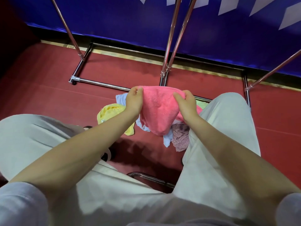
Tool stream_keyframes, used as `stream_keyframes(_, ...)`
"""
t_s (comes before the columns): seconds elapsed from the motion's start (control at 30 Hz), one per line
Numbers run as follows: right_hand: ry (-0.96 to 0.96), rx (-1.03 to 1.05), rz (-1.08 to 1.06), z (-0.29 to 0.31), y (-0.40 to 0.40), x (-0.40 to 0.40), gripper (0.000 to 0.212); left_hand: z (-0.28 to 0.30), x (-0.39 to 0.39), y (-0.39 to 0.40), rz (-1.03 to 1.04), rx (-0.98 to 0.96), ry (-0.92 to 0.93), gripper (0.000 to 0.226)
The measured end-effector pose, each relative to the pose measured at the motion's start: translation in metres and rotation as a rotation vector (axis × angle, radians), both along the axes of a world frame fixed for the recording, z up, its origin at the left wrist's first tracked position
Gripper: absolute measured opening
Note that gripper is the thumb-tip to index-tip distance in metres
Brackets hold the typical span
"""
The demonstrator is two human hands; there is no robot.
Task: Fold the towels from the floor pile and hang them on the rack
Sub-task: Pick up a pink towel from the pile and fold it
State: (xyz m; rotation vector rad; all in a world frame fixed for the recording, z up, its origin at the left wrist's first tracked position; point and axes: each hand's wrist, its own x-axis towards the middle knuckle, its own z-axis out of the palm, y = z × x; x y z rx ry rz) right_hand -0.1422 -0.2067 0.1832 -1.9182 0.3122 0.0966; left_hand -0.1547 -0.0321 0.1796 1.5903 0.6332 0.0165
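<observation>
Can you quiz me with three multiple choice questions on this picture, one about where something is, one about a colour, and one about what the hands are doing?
1. Where does the yellow towel lie?
A. On the floor beside the left hand
B. Over a rack bar
C. On the person's lap

2. What colour is the towel being held?
A. Green
B. Pink
C. White

3. How is the held towel gripped?
A. By one hand only
B. By both hands along its upper edge
C. By no hand

Key: 1 A, the yellow towel sits on the red floor by the left hand. 2 B, the pink towel shows it. 3 B, the left hand and right hand each pinch its upper edge.
</observation>
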Motion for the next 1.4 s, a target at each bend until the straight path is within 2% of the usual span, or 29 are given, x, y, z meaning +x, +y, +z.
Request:
stream_keyframes(0.33, -0.072, 0.123, -0.038, 0.012, 0.018, -0.009, 0.011, 0.017, -0.012, -0.056, -0.086, 0.047, -0.046, 0.026)
stream_keyframes(0.53, -0.153, 0.285, 0.107, 0.023, 0.016, -0.011, 0.024, 0.028, -0.009, -0.064, -0.021, -0.161, -0.087, 0.017)
stream_keyframes(0.63, -0.282, 0.061, 0.223, 0.022, 0.009, -0.008, 0.023, 0.033, -0.003, -0.061, -0.009, -0.235, -0.097, 0.022)
stream_keyframes(0.7, -0.367, -0.083, 0.211, 0.022, 0.004, -0.006, 0.022, 0.034, -0.001, -0.063, -0.032, -0.243, -0.082, 0.024)
stream_keyframes(0.77, -0.354, -0.111, 0.154, 0.022, 0.0, -0.004, 0.04, 0.033, 0.001, -0.063, -0.06, -0.239, -0.052, 0.026)
stream_keyframes(0.83, -0.224, -0.028, 0.113, 0.025, -0.004, -0.001, 0.06, 0.034, 0.005, -0.062, -0.063, -0.271, -0.05, 0.026)
stream_keyframes(0.87, -0.144, 0.038, 0.103, 0.027, -0.004, 0.0, 0.058, 0.036, 0.006, -0.06, -0.062, -0.283, -0.065, 0.024)
stream_keyframes(0.93, -0.057, 0.103, 0.096, 0.029, -0.002, 0.0, 0.04, 0.04, 0.009, -0.058, -0.069, -0.245, -0.098, 0.023)
stream_keyframes(1.0, -0.093, 0.061, 0.077, 0.026, 0.001, -0.001, 0.031, 0.041, 0.009, -0.057, -0.081, -0.195, -0.119, 0.023)
stream_keyframes(1.1, -0.118, 0.04, 0.071, 0.024, 0.003, -0.001, 0.032, 0.043, 0.002, -0.057, -0.127, -0.144, -0.145, 0.026)
stream_keyframes(1.23, -0.129, 0.11, 0.066, 0.026, 0.005, -0.001, 0.029, 0.044, -0.004, -0.057, -0.211, -0.104, -0.177, 0.032)
stream_keyframes(1.33, -0.122, 0.195, 0.057, 0.03, 0.005, -0.002, 0.016, 0.045, -0.009, -0.055, -0.291, -0.068, -0.222, 0.031)
stream_keyframes(1.4, -0.107, 0.245, 0.069, 0.033, 0.005, -0.003, 0.009, 0.045, -0.008, -0.052, -0.268, -0.041, -0.249, 0.028)
